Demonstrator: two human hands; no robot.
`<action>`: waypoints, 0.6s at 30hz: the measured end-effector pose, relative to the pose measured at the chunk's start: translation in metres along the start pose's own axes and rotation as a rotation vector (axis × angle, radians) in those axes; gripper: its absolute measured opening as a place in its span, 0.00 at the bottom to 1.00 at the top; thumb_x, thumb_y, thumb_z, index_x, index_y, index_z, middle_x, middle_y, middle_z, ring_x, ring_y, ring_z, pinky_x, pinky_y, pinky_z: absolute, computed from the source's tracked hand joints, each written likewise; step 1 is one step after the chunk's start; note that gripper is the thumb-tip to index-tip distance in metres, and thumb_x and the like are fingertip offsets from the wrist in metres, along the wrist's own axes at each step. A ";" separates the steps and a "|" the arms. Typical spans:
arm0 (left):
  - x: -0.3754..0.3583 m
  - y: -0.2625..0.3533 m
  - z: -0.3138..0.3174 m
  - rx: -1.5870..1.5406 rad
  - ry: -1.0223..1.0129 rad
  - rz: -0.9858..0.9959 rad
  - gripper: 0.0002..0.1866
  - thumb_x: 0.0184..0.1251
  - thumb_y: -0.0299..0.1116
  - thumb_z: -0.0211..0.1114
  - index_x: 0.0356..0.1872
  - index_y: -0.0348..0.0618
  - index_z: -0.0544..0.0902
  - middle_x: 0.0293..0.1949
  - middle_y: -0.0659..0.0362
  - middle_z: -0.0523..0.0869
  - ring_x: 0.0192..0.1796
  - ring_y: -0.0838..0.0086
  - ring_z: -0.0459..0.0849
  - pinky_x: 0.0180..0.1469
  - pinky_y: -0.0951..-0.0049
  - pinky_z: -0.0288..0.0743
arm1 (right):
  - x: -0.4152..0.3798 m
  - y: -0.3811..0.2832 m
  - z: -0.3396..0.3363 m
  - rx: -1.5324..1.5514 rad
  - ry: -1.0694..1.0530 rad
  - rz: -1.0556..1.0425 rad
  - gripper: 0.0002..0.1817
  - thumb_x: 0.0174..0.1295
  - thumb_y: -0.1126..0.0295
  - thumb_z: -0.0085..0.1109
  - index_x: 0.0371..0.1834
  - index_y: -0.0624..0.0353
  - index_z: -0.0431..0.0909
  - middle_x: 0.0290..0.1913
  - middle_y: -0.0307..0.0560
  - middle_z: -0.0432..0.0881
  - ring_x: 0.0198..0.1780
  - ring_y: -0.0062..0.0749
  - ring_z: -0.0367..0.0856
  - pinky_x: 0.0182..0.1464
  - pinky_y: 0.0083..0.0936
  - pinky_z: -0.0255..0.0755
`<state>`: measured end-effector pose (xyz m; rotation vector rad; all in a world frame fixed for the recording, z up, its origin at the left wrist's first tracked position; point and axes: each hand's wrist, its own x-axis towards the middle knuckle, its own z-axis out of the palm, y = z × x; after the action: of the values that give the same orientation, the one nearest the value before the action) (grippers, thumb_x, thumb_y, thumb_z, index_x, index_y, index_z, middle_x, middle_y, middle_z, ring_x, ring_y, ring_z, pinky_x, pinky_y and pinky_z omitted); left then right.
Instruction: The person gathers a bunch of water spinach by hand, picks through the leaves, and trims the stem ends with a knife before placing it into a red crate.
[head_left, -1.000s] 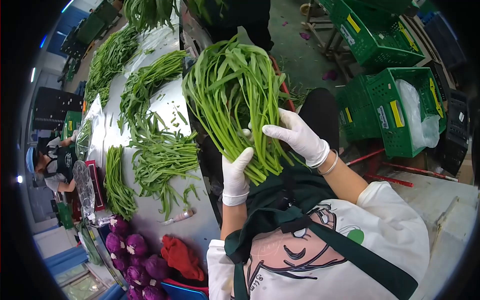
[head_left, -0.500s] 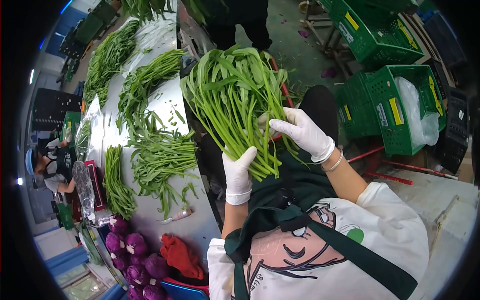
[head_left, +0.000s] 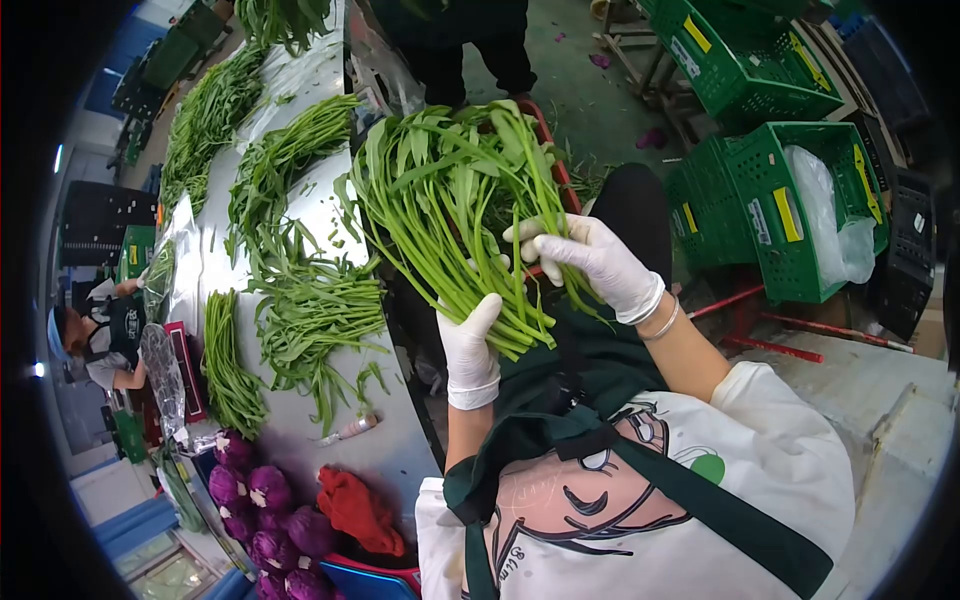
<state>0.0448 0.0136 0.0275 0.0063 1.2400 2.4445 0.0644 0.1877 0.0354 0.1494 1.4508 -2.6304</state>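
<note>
**A bunch of greens held up beside the steel table**

At the far left we see a co-worker (head_left: 95,345) in a dark apron, near a clear plastic bag (head_left: 165,375). Next comes the steel table (head_left: 330,205), strewn with piles of long leafy greens (head_left: 310,320); a small knife (head_left: 350,429) lies near its lower end, and purple cabbages (head_left: 255,500) sit beside a red cloth (head_left: 355,510) below that.

Our left hand (head_left: 468,355), in a white glove, is closed around the cut stem ends of the bunch of greens (head_left: 455,210), thumb up against the stalks. The bunch stands off the table, held in the air over our lap, its leaves fanning up and away from us. Our right hand (head_left: 590,258), also gloved, has its fingers loosely curled into the stalks on the bunch's right side, pinching a few; how firmly, we cannot tell.

To the right stand green crates (head_left: 760,200), one lined with a clear plastic liner (head_left: 835,225).
</note>
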 end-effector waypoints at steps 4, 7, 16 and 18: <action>0.000 -0.004 -0.004 0.064 0.002 0.006 0.24 0.51 0.19 0.64 0.51 0.33 0.70 0.43 0.51 0.80 0.42 0.67 0.82 0.46 0.69 0.77 | -0.003 0.003 0.013 -0.175 0.119 0.015 0.12 0.56 0.70 0.63 0.40 0.65 0.78 0.28 0.37 0.79 0.24 0.13 0.72 0.26 0.12 0.65; 0.001 -0.008 -0.005 0.150 -0.005 0.021 0.23 0.49 0.18 0.66 0.49 0.34 0.71 0.40 0.54 0.81 0.38 0.71 0.82 0.44 0.73 0.76 | -0.002 0.009 0.013 -0.261 0.163 -0.004 0.09 0.53 0.70 0.66 0.34 0.63 0.78 0.27 0.36 0.79 0.24 0.13 0.73 0.25 0.14 0.66; 0.001 -0.003 0.008 0.089 0.090 0.007 0.19 0.48 0.18 0.66 0.43 0.35 0.73 0.35 0.57 0.80 0.35 0.73 0.81 0.42 0.74 0.76 | 0.003 0.018 0.015 -0.336 0.109 -0.167 0.08 0.55 0.70 0.63 0.33 0.61 0.77 0.26 0.35 0.78 0.25 0.11 0.72 0.23 0.12 0.64; 0.002 -0.007 0.002 0.069 0.052 -0.027 0.19 0.48 0.18 0.66 0.44 0.36 0.73 0.35 0.57 0.80 0.35 0.72 0.81 0.42 0.73 0.76 | 0.001 0.012 0.012 -0.282 0.042 -0.024 0.07 0.57 0.69 0.61 0.32 0.61 0.76 0.26 0.35 0.78 0.26 0.12 0.72 0.25 0.12 0.65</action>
<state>0.0454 0.0193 0.0232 -0.0554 1.3372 2.3919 0.0645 0.1712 0.0321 0.1588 1.8280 -2.4197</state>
